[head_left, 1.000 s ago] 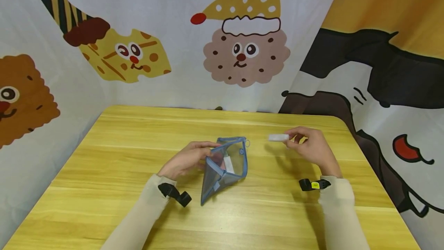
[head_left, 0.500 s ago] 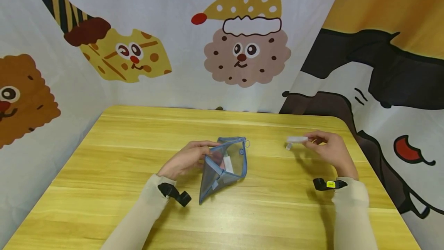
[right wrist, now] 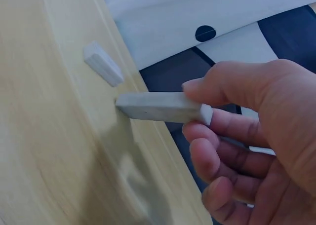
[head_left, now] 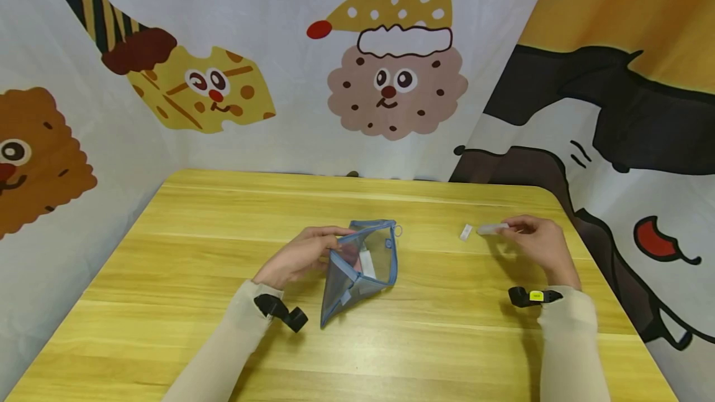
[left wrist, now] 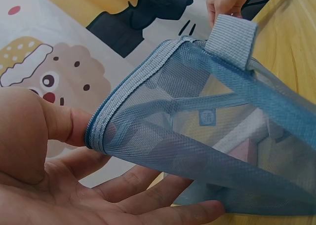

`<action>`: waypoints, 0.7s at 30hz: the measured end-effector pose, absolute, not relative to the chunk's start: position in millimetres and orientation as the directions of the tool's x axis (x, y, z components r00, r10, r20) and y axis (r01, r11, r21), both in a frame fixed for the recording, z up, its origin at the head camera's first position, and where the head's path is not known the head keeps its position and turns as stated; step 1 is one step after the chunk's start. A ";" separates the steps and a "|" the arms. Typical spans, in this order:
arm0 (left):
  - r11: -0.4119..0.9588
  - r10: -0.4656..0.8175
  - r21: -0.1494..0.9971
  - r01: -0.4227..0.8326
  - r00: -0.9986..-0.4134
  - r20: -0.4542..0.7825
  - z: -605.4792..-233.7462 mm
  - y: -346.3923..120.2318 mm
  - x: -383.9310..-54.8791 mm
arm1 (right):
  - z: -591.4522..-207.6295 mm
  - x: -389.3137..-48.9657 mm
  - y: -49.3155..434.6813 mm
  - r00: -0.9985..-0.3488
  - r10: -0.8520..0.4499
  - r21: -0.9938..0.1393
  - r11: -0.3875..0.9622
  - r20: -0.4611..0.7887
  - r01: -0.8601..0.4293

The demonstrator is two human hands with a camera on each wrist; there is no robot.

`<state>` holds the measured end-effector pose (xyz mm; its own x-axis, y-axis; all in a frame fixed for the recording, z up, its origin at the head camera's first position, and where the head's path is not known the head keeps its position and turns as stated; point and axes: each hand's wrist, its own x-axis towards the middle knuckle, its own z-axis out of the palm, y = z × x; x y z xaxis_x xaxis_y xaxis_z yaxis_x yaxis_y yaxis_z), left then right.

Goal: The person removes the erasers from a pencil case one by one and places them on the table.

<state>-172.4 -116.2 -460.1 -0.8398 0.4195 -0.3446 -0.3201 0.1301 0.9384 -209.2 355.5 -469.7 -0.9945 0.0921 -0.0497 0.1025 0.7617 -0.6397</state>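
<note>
L hand (head_left: 301, 256) pinches rim of blue mesh pouch (head_left: 342, 295), mouth agape, white item (head_left: 367, 263) inside. R hand (head_left: 540, 245) pinches white bar (right wrist: 153, 106) by near end, thumb over fingers; far tip near small white blk (head_left: 466, 232) on table (head_left: 447, 340); bar-table contact: can't tell. Judged best: level bar, go slow, leave gap to blk.

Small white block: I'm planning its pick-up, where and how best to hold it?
Probably pinch the small white block mid-length across its long sides, from above: it lies flat and narrow, with the held bar close by on its right.
</note>
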 end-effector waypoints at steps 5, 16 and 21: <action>0.141 0.421 0.938 -0.316 -0.839 -0.345 -460.4 -116.5 -172.1 | -471.6 -210.4 358.3 -0.980 0.034 -0.566 0.813 -0.194 0.140; 0.118 0.418 0.938 -0.326 -0.841 -0.345 -462.1 -116.9 -173.6 | -475.6 -212.3 346.3 -0.949 -0.014 -0.482 0.864 -0.315 0.147; 0.123 0.411 0.932 -0.342 -0.837 -0.362 -462.0 -116.4 -174.0 | -472.5 -211.7 346.1 -0.940 -0.027 -0.467 0.872 -0.341 0.144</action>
